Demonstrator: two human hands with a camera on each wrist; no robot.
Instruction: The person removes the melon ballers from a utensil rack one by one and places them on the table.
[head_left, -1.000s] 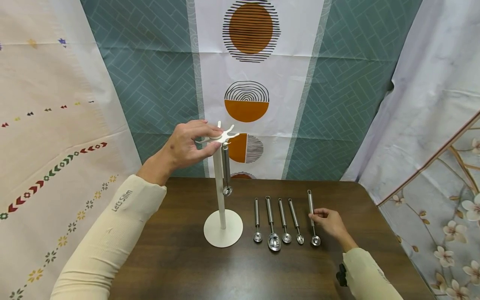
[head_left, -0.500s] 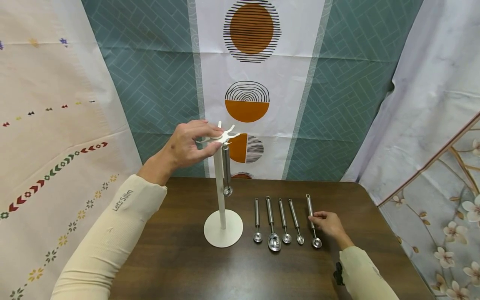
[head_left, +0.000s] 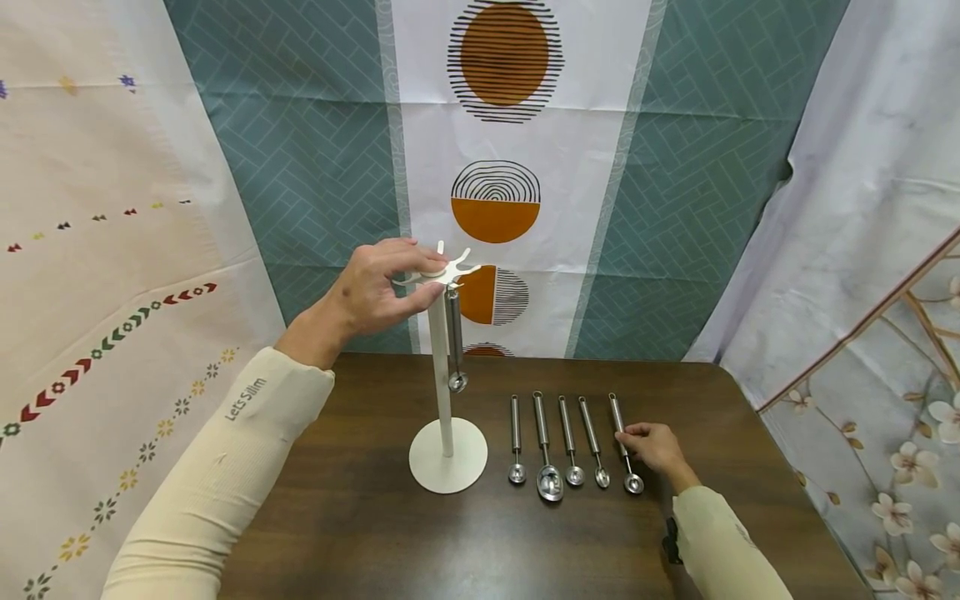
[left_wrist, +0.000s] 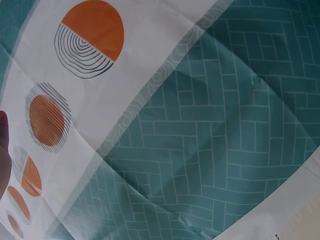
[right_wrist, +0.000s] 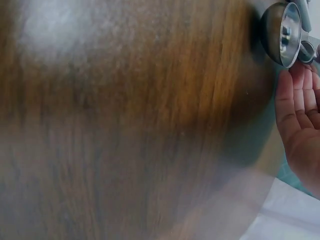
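In the head view my left hand (head_left: 375, 283) grips the hooked top of a white utensil stand (head_left: 441, 375) between thumb and fingers. A melon baller (head_left: 456, 333) hangs from one of its hooks, bowl down. My right hand (head_left: 657, 447) pinches the handle of another melon baller (head_left: 633, 483), at the right end of a row, with its bowl toward me. The right wrist view catches a metal bowl (right_wrist: 287, 32) beside that hand's fingertips. Only a sliver of the left hand shows in the left wrist view.
Left of the held baller lie a small narrow scoop (head_left: 602, 477), a round baller (head_left: 574, 475), a large oval spoon (head_left: 550, 483) and another baller (head_left: 517, 472). The brown table (head_left: 360, 533) ends at a patterned cloth backdrop (head_left: 675, 208).
The right hand has shifted slightly left with the held baller, whose handle end has come left and nearer to me, so it slants more. The left hand keeps its hold on the stand.
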